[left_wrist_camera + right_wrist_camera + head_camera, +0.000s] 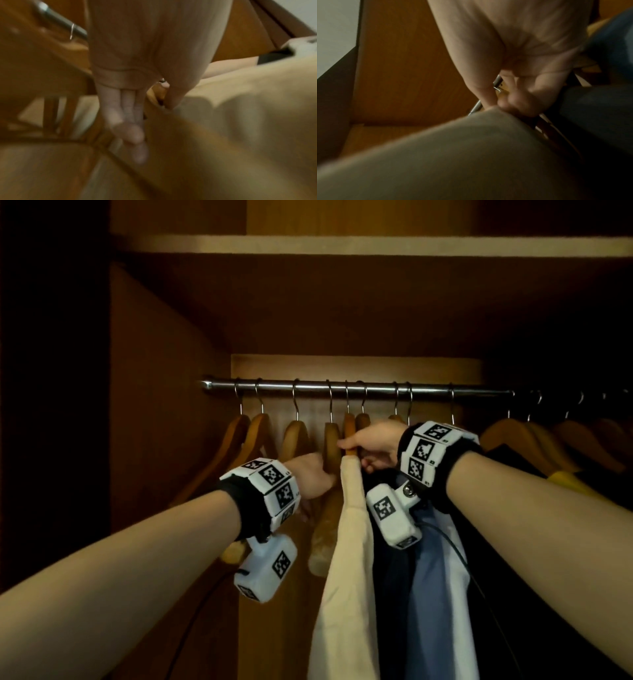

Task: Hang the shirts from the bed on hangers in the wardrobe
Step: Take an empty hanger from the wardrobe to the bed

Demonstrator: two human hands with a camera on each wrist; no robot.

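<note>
Inside the wardrobe (164, 392), a cream shirt (346, 559) is hung from the rail (342, 387). Its hanger (350, 424) is pinched by the right hand (373, 445); the left hand (125, 121) is laid flat, fingers straight.

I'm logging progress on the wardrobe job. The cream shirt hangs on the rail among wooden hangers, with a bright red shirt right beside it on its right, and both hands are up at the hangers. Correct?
Not quite: the garment right of the cream shirt is blue, not red, as the head view shows. The rest holds: the rail carries wooden hangers, and the left hand and right hand are both up at them.
</note>
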